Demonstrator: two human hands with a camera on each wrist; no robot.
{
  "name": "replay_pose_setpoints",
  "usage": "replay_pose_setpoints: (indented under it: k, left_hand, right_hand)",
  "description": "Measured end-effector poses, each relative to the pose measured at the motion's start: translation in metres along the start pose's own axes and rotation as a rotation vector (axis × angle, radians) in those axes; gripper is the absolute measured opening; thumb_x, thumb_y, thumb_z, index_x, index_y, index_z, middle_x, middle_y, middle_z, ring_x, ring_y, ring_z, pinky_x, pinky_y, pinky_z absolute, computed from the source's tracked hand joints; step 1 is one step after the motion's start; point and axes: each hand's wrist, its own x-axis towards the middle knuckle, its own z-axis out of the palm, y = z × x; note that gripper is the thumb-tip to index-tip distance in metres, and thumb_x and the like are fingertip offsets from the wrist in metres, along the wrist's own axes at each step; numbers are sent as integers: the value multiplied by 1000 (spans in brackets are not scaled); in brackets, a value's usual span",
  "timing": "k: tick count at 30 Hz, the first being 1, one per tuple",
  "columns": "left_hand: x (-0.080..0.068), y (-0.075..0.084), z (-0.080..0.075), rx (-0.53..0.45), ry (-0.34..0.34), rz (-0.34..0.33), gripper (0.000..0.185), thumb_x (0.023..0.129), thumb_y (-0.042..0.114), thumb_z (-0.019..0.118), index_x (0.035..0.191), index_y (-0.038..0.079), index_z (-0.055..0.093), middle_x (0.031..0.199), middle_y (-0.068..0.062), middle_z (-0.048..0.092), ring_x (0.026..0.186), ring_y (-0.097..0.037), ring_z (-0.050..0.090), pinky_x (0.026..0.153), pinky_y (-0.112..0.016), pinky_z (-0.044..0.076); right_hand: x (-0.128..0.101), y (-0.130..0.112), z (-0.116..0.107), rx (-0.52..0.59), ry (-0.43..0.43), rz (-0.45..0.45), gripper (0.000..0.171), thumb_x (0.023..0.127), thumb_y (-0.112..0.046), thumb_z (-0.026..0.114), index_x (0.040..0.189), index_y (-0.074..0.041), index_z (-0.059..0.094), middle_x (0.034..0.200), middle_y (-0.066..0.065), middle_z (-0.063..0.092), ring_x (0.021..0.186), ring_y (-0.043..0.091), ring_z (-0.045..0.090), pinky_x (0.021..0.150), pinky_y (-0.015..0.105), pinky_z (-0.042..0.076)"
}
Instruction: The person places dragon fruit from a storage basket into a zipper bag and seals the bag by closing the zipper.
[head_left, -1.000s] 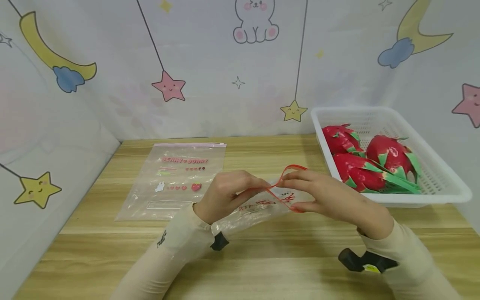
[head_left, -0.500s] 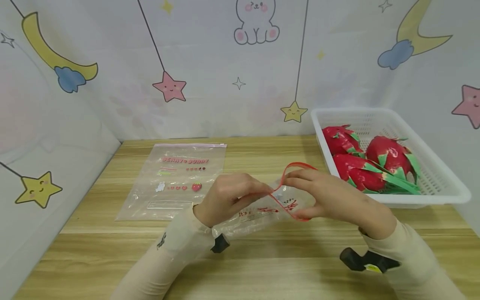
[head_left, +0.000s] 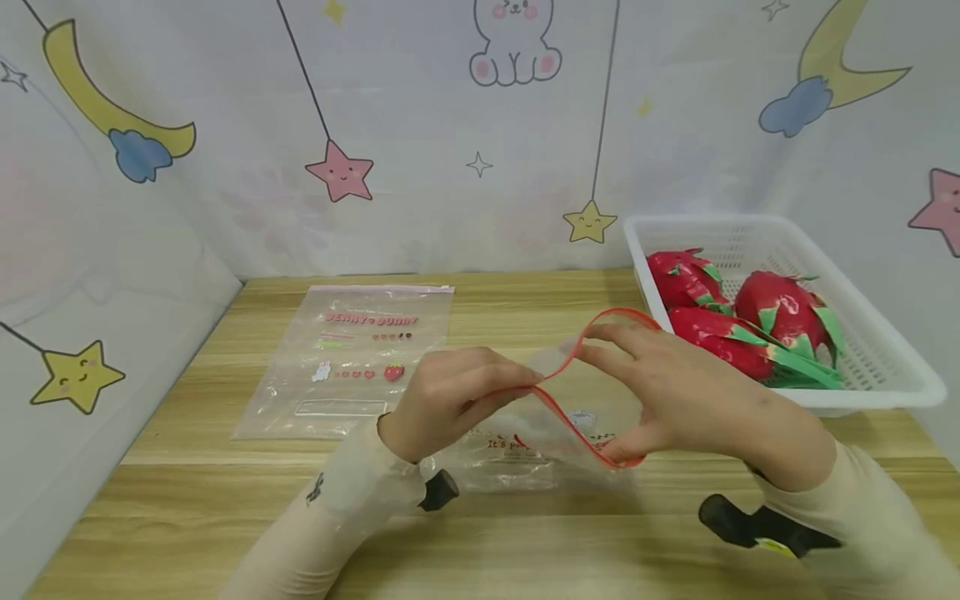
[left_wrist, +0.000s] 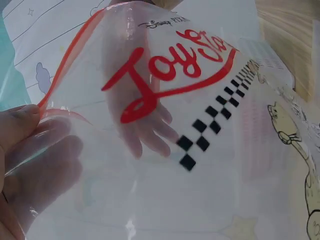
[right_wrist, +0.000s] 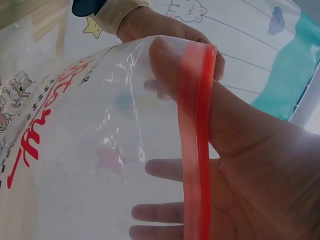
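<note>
I see a clear zip bag (head_left: 547,433) with a red seal strip held just above the table (head_left: 525,533), near its front middle. My left hand (head_left: 442,400) has its grip pinched on one end of the red strip. My right hand (head_left: 690,400) spreads the mouth wide, thumb under one lip and fingers (right_wrist: 160,167) inside the bag, seen through the plastic. A second printed bag (head_left: 348,358) lies flat on the table to the left. A white basket (head_left: 877,375) at the right holds three red dragon fruits (head_left: 780,312).
</note>
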Motion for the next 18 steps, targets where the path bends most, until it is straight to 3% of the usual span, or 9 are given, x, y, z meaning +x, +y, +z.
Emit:
replay_pose_setpoints:
  k: [6,11,18]
  left_hand:
    - [3,3,-7,17,45,14,15,94,15,60,95,3,69,79,-5,73,68,-12,69,64,-20,55]
    - [5,2,-14,24,70,30,12,94,11,61,93,3,69,78,-6,72,68,-13,70,63,-20,55]
    - [1,-2,-17,48,-12,-39,21,95,21,59,91,3,70,79,-3,71,68,-11,67,62,-17,53]
  right_hand:
    - [1,-8,-16,-22,-48,9,94,66,-58,79,144,-20,42,141,6,46,127,25,48,93,46,52]
    - [6,-13,-29,-3,-139,29,100,67,-70,72,148,-25,35,145,7,42,123,28,52,92,49,51]
    - [18,-11,-30,35,-232,29,105,64,-86,58,147,-25,36,146,12,43,123,34,54,93,52,50]
